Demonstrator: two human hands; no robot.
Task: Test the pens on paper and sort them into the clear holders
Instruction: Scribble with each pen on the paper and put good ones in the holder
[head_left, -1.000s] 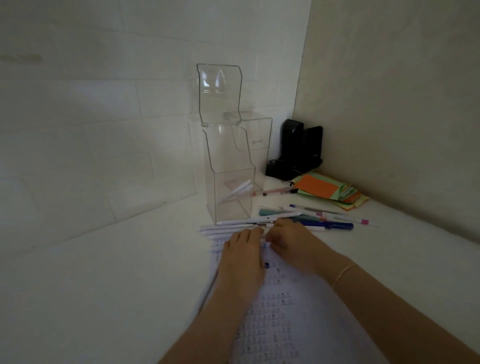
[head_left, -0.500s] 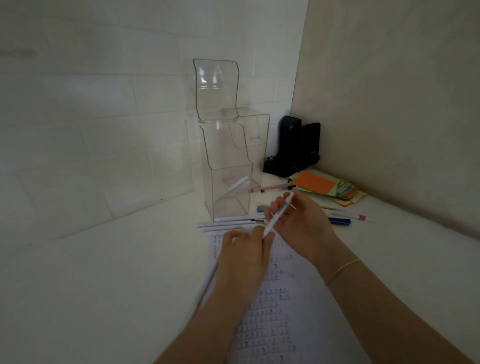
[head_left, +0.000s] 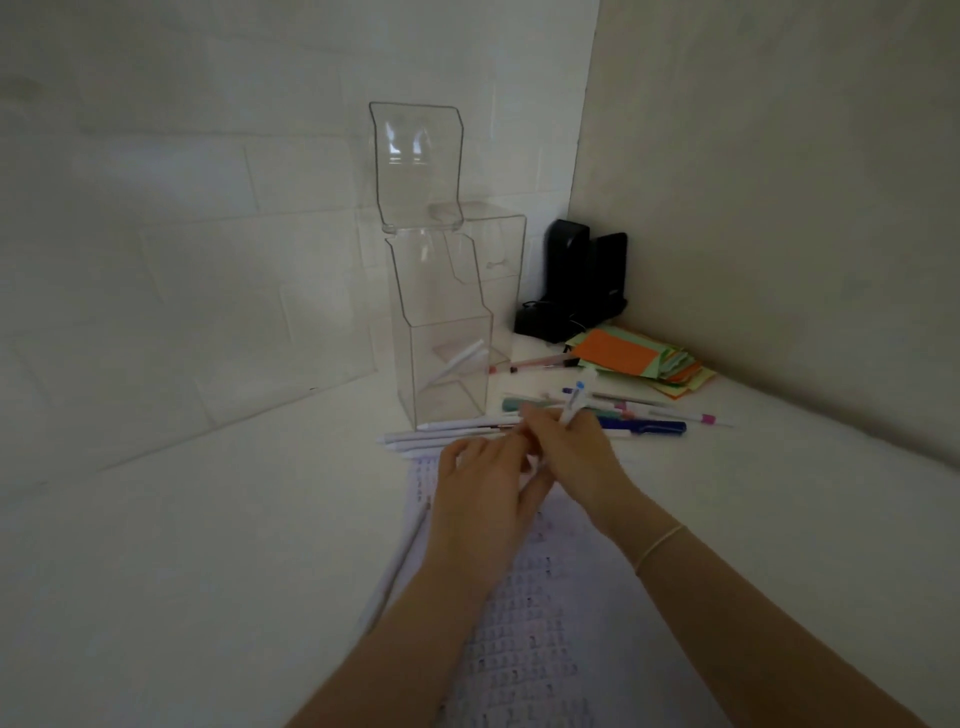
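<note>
A white pen (head_left: 574, 402) stands tilted in the right hand (head_left: 576, 457), whose fingers grip it. The left hand (head_left: 480, 499) meets its lower end, grasp unclear. Beyond both hands stands a clear holder (head_left: 441, 358); under them lies paper (head_left: 540, 623).

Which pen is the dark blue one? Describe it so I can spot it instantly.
Start at the clear holder near the wall corner. To its right, pens lie scattered on the table, before the coloured paper stack. The dark blue pen lies nearest the person, its dark barrel the thickest among thin pale ones.
</note>
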